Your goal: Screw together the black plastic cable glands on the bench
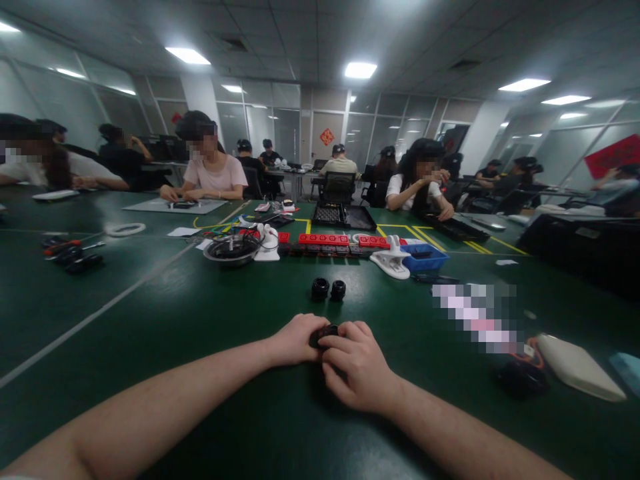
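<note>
Both my hands meet over the green table around a small black round part, mostly covered by my fingers, so its exact kind is hidden. My left hand grips it from the left side. From the right, my right hand has its fingers bent over the same part. Just beyond my hands stand two black ribbed cylindrical pieces, the left one slightly bigger than the right one. They sit close together, untouched by either hand.
Farther back lie a row of red blocks, a black wheel-like disc, a white clip and a blue bin. Screwdrivers lie left; a beige pouch lies right. Several people sit at tables beyond.
</note>
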The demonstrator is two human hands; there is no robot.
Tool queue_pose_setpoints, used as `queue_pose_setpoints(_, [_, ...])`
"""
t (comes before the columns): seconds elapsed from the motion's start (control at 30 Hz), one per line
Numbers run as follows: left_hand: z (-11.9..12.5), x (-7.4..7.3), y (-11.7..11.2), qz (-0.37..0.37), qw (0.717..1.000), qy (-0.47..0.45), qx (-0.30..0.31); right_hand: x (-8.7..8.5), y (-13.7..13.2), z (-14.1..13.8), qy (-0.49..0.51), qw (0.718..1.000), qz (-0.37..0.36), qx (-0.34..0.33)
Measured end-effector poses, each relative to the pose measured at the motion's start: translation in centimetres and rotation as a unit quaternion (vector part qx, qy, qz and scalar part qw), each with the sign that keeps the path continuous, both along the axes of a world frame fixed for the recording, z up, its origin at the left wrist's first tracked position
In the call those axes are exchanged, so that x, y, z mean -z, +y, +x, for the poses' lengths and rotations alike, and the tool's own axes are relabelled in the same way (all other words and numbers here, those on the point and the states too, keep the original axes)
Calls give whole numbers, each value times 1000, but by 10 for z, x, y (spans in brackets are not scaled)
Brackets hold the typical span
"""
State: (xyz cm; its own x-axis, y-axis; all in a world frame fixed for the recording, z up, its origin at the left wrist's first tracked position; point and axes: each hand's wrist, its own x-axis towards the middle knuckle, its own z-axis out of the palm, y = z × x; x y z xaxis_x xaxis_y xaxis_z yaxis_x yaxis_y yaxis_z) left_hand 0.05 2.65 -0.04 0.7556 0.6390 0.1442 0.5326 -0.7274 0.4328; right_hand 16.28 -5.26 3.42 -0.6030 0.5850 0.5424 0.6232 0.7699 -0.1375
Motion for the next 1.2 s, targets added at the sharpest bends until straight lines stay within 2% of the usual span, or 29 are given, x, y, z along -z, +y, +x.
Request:
queue_pose_setpoints(0.2, [0,-6,-4,-10,1000,-2,-7,3,-1,1,-16,1000,11,5])
queue_pose_setpoints(0.37, [0,-4,-2,-3,1000,-2,-5,-2,1,5,-8,999,40,22])
queue_pose_setpoints(0.47, [0,-4,-1,-9,1000,-4,-4,-7,4,7,18,997,42,61])
queue_pose_setpoints(0.57, [0,-6,-2,-24,1000,-10,-2,-8,6,7,28,991,21,127])
queue_pose_setpoints(0.67, [0,-6,-3,-29,999,-9,-9,-7,8,7,2,984,-4,177])
queue_pose_setpoints(0.8, [0,-4,-1,-24,1000,2,-8,-4,9,5,-45,978,-30,204])
queue_pose_setpoints(1.03, [-1,-4,-2,-21,1000,-4,-4,-4,11,4,-61,976,-57,202])
queue_pose_setpoints(1.2, [0,-4,-2,-19,1000,-5,-7,-6,13,4,-75,981,-86,159])
